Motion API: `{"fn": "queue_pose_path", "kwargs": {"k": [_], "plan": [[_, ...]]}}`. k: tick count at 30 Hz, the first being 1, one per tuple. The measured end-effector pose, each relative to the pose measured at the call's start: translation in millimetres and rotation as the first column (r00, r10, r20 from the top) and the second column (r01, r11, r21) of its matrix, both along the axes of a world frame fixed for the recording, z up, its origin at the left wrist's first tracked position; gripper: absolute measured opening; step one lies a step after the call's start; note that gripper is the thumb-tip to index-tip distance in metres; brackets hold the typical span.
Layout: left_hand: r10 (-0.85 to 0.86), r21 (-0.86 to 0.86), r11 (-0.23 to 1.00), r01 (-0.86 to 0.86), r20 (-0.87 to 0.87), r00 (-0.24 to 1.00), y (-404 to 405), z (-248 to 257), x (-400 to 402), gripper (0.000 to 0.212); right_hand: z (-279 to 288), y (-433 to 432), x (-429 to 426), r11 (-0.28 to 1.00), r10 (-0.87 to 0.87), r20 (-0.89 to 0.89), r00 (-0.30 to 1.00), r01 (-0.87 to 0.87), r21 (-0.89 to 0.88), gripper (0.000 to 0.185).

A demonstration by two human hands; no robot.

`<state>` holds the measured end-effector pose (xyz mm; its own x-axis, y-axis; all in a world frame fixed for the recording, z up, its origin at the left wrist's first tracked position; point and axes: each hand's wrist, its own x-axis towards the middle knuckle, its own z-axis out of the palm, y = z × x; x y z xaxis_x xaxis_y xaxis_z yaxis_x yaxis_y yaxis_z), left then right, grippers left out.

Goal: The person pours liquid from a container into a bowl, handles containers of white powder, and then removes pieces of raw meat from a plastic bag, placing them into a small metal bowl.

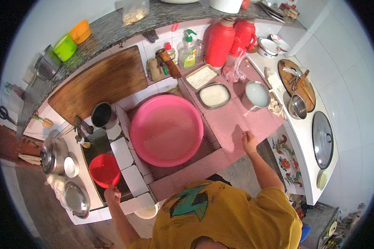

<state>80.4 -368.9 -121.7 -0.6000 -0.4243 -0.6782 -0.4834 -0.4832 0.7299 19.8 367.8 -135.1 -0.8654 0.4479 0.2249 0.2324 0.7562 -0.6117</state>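
My left hand [112, 195] is closed at the near edge of a red plastic dipper [103, 170], over the dark sink basin at the left; my fingers cover whatever part they grip. Above the pink tiled counter [226, 119], my right hand [250, 142] has its fingers curled, and nothing shows in them. Between the hands, a large pink plastic basin [166, 130] of cloudy liquid stands in a tiled trough. Past my right hand are a metal pot of whitish liquid [257, 94], a metal dish of white contents [214, 95] and a rectangular container of white grains [202, 77].
A faucet [83, 125] and dark pot [103, 115] flank the sink. Red thermos flasks [220, 43] and a soap pump bottle [188, 53] line the back wall. At right, a white counter holds a steel bowl [297, 106], round cutting board [310, 90] and pot lid [322, 140].
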Motion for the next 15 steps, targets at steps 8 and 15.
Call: {"fn": "queue_pose_path", "kwargs": {"k": [8, 15], "plan": [[0.022, -0.09, 0.995, -0.041, -0.201, 0.979, 119, 147, 37, 0.017, -14, 45, -61, 0.992, 0.121, -0.058, 0.991, -0.123, -0.038, 0.02], [-0.076, -0.045, 0.997, 0.066, -0.312, 0.947, 246, 223, 20, 0.035, 5, 99, -68, 0.892, 0.436, 0.027, 0.899, -0.436, 0.118, 0.02]]}}
